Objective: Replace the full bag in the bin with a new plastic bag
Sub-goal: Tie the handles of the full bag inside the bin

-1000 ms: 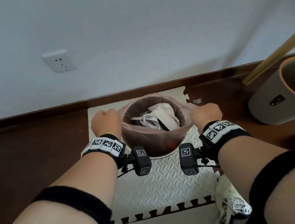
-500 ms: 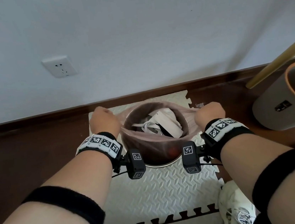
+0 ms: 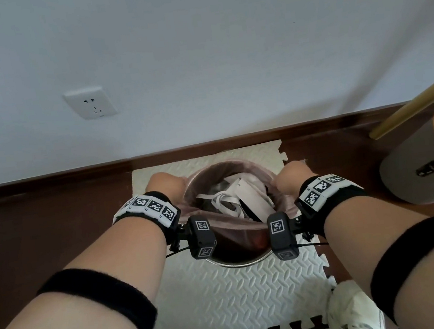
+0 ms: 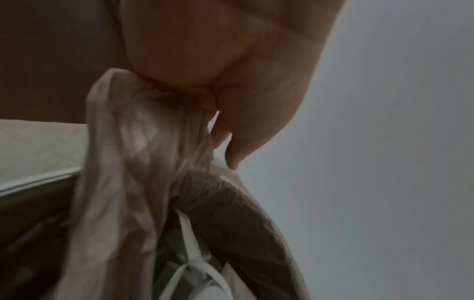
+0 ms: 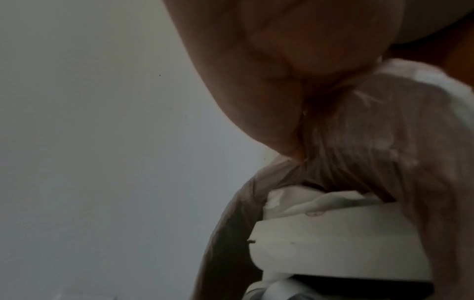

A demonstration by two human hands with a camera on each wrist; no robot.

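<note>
A round metal bin (image 3: 240, 260) stands on a white foam mat (image 3: 226, 294) near the wall. Its translucent pinkish bag (image 3: 228, 224) holds white paper scraps and packaging (image 3: 241, 196). My left hand (image 3: 165, 185) grips the bag's left edge, with the film bunched in its fist (image 4: 143, 125). At the other side my right hand (image 3: 292, 175) grips the bag's right edge, also with bunched film (image 5: 372, 130). The bag's mouth is stretched between both fists and raised above the bin's rim. No new bag is in view.
A grey bin with an orange rim (image 3: 428, 160) lies tipped at the right, a wooden pole (image 3: 416, 104) leaning over it. A white sneaker (image 3: 354, 308) stands on the mat's right front. A wall socket (image 3: 91, 103) is up left. Dark wooden floor (image 3: 41, 235) surrounds the mat.
Both hands closed on the bag's edges and have drawn them upward and slightly inward, so the bag has risen out of the bin. The view has shifted closer.
</note>
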